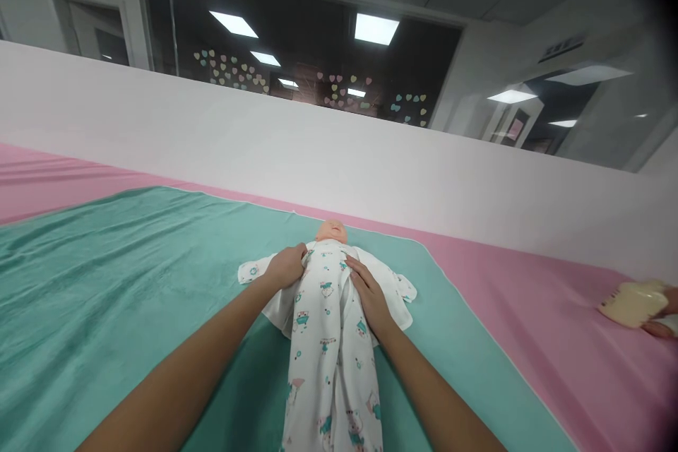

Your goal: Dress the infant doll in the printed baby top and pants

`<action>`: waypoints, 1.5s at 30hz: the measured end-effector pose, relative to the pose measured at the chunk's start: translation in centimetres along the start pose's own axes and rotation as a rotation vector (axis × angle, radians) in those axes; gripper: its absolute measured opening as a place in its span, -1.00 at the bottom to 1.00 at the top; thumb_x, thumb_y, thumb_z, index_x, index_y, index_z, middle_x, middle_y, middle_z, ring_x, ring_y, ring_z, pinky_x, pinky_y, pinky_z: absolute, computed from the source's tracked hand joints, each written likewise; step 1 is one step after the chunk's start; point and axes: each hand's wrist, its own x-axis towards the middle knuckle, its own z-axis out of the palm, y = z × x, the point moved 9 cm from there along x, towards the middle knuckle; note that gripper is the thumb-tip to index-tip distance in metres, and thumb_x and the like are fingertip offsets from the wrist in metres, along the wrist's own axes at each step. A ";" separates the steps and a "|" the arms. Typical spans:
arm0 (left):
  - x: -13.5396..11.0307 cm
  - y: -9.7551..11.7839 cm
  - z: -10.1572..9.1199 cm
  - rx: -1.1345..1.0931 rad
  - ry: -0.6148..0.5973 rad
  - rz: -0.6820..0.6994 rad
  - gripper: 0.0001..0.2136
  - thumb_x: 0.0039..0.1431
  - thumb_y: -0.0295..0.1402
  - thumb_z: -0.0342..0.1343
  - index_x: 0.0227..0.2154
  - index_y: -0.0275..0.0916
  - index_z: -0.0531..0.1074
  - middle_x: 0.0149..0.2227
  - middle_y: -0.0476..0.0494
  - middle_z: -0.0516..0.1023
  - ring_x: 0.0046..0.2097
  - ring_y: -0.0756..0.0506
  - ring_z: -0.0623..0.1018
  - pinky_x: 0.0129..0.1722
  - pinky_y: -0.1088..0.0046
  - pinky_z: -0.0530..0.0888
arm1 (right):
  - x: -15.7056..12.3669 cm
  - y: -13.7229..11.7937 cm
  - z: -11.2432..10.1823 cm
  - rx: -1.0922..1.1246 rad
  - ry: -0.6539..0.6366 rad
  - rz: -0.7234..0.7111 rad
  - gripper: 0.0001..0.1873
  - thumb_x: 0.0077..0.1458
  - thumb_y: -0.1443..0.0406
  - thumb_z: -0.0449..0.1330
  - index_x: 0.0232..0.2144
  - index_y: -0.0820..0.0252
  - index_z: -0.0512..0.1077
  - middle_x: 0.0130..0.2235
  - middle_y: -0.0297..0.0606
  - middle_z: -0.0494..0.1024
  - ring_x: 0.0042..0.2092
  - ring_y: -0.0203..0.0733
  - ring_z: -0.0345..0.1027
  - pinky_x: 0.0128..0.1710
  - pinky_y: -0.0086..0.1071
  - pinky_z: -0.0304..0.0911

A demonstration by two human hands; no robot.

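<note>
A baby doll (pixel 331 232) lies on its back on a teal blanket (pixel 116 275), dressed in a white printed baby suit (pixel 325 339). My left hand (pixel 286 266) is closed on the suit's cloth at the doll's shoulder, fingers curled into the fabric. My right hand (pixel 368 293) lies flat on the other side of the doll's chest, fingers together and stretched along the cloth. Both forearms reach in from the bottom of the view.
The blanket lies on a pink sheet (pixel 556 325) that runs to a white wall panel (pixel 318 148) behind. At the far right edge a cream object (pixel 633 304) rests on the pink sheet, with another person's hand (pixel 662 328) beside it. Windows with heart stickers are above.
</note>
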 end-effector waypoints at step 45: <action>-4.2 4.3 -2.9 -1.512 -0.332 0.107 -0.75 -0.02 -0.34 0.16 -0.24 -0.25 0.34 -0.50 0.04 0.34 -0.59 0.12 0.30 -0.61 0.60 0.24 | -1.1 -5.0 1.0 0.155 -0.381 0.157 -0.73 -0.04 0.08 0.18 -0.46 0.17 0.38 -0.23 -0.23 0.50 -0.15 -0.16 0.33 -0.11 -0.28 0.17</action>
